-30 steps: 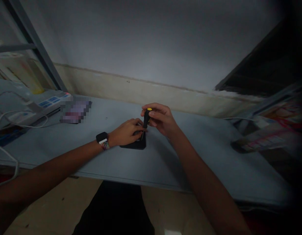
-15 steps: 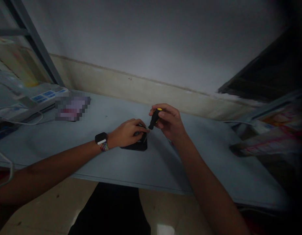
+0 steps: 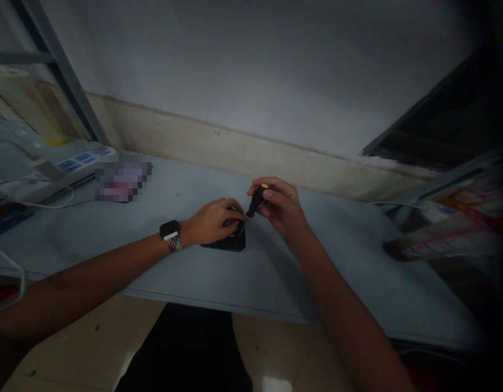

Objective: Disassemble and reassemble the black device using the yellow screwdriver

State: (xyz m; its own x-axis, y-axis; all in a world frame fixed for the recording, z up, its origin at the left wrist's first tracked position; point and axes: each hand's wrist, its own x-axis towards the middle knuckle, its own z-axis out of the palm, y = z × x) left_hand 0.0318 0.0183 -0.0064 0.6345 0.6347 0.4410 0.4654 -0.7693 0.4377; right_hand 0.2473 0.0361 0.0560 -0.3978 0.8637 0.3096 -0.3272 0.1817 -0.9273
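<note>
A small black device (image 3: 231,242) lies on the pale grey table (image 3: 161,261). My left hand (image 3: 210,222), with a smartwatch on the wrist, rests on top of the device and its fingers curl down over it. My right hand (image 3: 281,206) is closed round a short screwdriver (image 3: 256,200) with a black handle and a yellow cap. The screwdriver tilts down to the left, its tip at the device's right edge beside my left fingertips.
At the far left stand a white machine with blue buttons (image 3: 75,161), white cables (image 3: 14,190) and a blurred-out flat item (image 3: 121,182). Printed packages (image 3: 447,228) lie at the right. A metal shelf post (image 3: 59,76) rises at the back left.
The screwdriver went from nearly upright over the device to tilted, and my right hand shifted a little to the right. My left hand stayed on the device.
</note>
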